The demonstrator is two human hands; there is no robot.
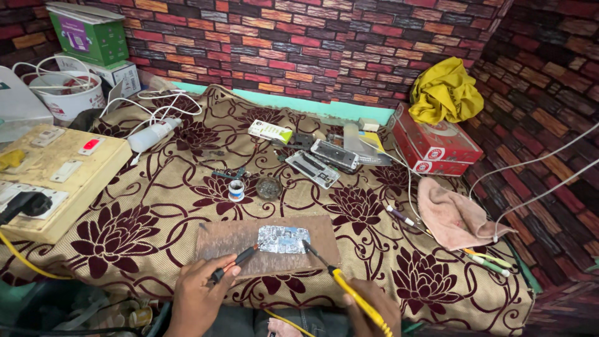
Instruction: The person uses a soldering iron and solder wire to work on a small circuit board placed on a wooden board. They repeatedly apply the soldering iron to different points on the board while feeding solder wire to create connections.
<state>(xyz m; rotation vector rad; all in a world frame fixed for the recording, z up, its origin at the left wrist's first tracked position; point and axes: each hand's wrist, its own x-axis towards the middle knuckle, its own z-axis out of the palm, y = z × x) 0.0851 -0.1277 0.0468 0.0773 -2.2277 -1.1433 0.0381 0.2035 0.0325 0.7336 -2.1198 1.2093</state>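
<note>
The circuit board [284, 239] lies mid-board on the wooden slab [218, 240], near the worktop's [156, 206] front edge, with open cloth around. Left hand [198, 293] pinches a black tool [234, 262]; right hand [368, 306] grips the yellow soldering iron [349, 290], tip at the board's right edge.

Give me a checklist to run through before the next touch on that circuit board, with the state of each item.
1. Circuit board lies flat on the wooden board: ok.
2. Left hand grips the black tool, tip beside the circuit board: ok.
3. Right hand holds the yellow-handled iron, tip at the board's right edge: ok.
4. Iron hot: cannot tell.
5. Small tin within reach: ok.
6. Yellow cord clear of the hands: cannot tell.
</note>
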